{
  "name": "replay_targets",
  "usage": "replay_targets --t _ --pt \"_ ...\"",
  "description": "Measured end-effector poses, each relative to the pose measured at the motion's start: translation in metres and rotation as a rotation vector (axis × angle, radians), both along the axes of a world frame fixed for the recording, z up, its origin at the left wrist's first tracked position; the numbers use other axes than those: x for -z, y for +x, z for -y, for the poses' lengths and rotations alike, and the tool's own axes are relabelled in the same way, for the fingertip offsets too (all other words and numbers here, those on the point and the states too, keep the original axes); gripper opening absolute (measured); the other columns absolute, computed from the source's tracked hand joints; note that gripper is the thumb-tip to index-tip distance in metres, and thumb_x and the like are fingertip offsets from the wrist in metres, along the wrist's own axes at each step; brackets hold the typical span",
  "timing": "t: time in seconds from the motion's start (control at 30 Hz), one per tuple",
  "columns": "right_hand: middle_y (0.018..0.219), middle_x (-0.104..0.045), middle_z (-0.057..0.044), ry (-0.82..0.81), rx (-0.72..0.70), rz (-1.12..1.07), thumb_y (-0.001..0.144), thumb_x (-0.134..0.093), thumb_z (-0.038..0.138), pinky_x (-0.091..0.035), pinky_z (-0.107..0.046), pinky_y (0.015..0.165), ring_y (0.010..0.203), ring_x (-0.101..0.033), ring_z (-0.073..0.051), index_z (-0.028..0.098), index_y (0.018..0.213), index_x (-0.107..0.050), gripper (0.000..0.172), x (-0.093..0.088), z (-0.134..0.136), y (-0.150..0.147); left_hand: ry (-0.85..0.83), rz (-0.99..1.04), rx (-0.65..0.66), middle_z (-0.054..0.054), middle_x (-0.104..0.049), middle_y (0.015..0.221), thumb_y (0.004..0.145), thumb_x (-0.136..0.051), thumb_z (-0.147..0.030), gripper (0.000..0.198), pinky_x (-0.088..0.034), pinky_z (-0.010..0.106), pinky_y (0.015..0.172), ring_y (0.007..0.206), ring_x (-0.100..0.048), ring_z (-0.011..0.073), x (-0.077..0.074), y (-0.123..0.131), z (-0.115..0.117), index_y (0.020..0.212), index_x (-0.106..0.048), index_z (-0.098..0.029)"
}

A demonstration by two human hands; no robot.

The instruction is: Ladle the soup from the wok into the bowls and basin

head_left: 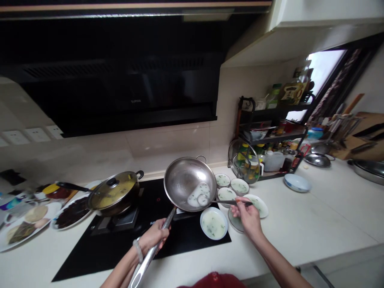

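Note:
My left hand (155, 236) is closed round the long metal handle of a steel wok (180, 176), which tilts toward the right over the stove. A little milky soup with green bits (196, 193) pools in its lower right side. In my right hand (246, 218) is the dark handle of a ladle (203, 199), whose bowl dips into that soup. Just below the wok's rim stands a full bowl of the same soup (214, 224). Several more filled bowls, among them a small bowl (239, 185), cluster to the right; one is partly hidden under my right hand.
A lidded pan (115, 192) sits on the left burner of the black stove (117, 248). Plates of food, including a dark dish (73, 213), lie farther left. A spice rack (273, 136) with a leaning glass lid stands behind the bowls. A shallow bowl (297, 183) rests on the right counter.

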State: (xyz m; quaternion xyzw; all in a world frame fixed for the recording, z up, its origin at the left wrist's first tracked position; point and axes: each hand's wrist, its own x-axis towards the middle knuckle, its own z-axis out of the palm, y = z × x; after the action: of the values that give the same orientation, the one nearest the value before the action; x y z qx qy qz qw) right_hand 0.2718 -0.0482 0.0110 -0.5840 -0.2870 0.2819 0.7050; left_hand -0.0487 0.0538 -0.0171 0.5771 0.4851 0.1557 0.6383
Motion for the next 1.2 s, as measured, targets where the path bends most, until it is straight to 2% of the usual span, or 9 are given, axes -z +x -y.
replay_targets --t 0.23,0.43,0.5,0.63,0.73,0.83,0.97,1.1,1.2 --pt "0.047 -0.058 0.0 -0.023 0.0 -0.04 0.067 -0.065 0.051 -0.047 -0.032 0.042 0.044 -0.057 -0.021 0.02 0.084 -0.056 0.037 0.001 0.036 0.021 -0.004 0.016 -0.002 -0.009 -0.044 0.041 0.061 -0.053 -0.013 0.019 -0.023 0.013 0.028 0.027 -0.038 0.0057 0.004 -0.001 -0.001 0.076 -0.043 -0.019" --pt "0.044 -0.055 0.003 -0.042 -0.07 0.119 0.07 -0.063 0.054 -0.054 -0.04 0.069 0.04 -0.052 -0.017 0.019 0.083 -0.06 0.038 0.0 0.064 0.021 -0.004 0.028 -0.006 -0.009 -0.044 0.041 0.059 -0.052 -0.011 0.02 -0.024 0.013 0.027 0.027 -0.037 0.0057 0.004 -0.001 -0.001 0.076 -0.043 -0.019" --pt "0.047 -0.056 0.002 -0.043 -0.11 0.193 0.072 -0.061 0.054 -0.054 -0.038 0.066 0.041 -0.052 -0.017 0.019 0.085 -0.062 0.038 0.003 0.07 0.019 -0.008 0.035 0.004 -0.009 -0.044 0.041 0.06 -0.053 -0.012 0.019 -0.024 0.013 0.028 0.027 -0.037 0.0054 0.005 -0.002 -0.001 0.076 -0.043 -0.019" --pt "0.063 -0.063 -0.004 -0.024 -0.221 0.371 0.077 -0.06 0.046 -0.05 -0.03 0.047 0.049 -0.057 -0.018 0.019 0.091 -0.067 0.031 0.013 0.079 0.019 -0.008 0.02 0.005 -0.009 -0.045 0.043 0.061 -0.053 -0.013 0.019 -0.025 0.014 0.029 0.028 -0.038 0.0057 0.005 -0.002 -0.002 0.077 -0.044 -0.019" --pt "0.08 -0.066 -0.008 0.011 -0.257 0.446 0.077 -0.061 0.039 -0.05 -0.029 0.047 0.057 -0.06 -0.019 0.021 0.093 -0.069 0.025 0.015 0.083 0.021 0.0 0.008 0.007 -0.008 -0.046 0.043 0.06 -0.051 -0.012 0.02 -0.025 0.014 0.028 0.028 -0.037 0.006 0.004 -0.002 -0.001 0.078 -0.044 -0.019" --pt "0.073 -0.065 -0.007 0.016 -0.241 0.435 0.077 -0.061 0.039 -0.049 -0.03 0.047 0.055 -0.059 -0.019 0.021 0.093 -0.068 0.025 0.008 0.084 0.025 -0.006 0.014 0.012 -0.008 -0.046 0.042 0.06 -0.05 -0.012 0.02 -0.025 0.014 0.028 0.028 -0.036 0.0058 0.003 -0.002 -0.001 0.078 -0.044 -0.019" --pt "0.055 -0.06 -0.002 -0.022 -0.093 0.231 0.073 -0.062 0.049 -0.048 -0.033 0.048 0.043 -0.053 -0.018 0.02 0.087 -0.064 0.033 -0.001 0.077 0.03 -0.006 0.023 0.012 -0.008 -0.046 0.042 0.06 -0.052 -0.012 0.019 -0.024 0.014 0.029 0.028 -0.038 0.0059 0.002 -0.002 -0.001 0.076 -0.044 -0.019" --pt "0.053 -0.06 -0.001 -0.008 0.04 0.026 0.07 -0.064 0.052 -0.049 -0.033 0.047 0.046 -0.056 -0.02 0.02 0.088 -0.059 0.036 -0.002 0.06 0.029 -0.002 0.011 0.008 -0.008 -0.046 0.042 0.058 -0.051 -0.012 0.02 -0.023 0.014 0.028 0.028 -0.037 0.0055 0.0 -0.001 0.0 0.074 -0.043 -0.019" --pt "0.053 -0.06 0.0 0.047 0.039 0.032 0.073 -0.063 0.049 -0.053 -0.037 0.057 0.047 -0.058 -0.02 0.02 0.09 -0.057 0.034 -0.001 0.042 0.018 0.005 0.003 0.005 -0.008 -0.046 0.042 0.057 -0.05 -0.012 0.02 -0.024 0.014 0.028 0.028 -0.038 0.0059 -0.002 -0.001 0.0 0.074 -0.043 -0.019"
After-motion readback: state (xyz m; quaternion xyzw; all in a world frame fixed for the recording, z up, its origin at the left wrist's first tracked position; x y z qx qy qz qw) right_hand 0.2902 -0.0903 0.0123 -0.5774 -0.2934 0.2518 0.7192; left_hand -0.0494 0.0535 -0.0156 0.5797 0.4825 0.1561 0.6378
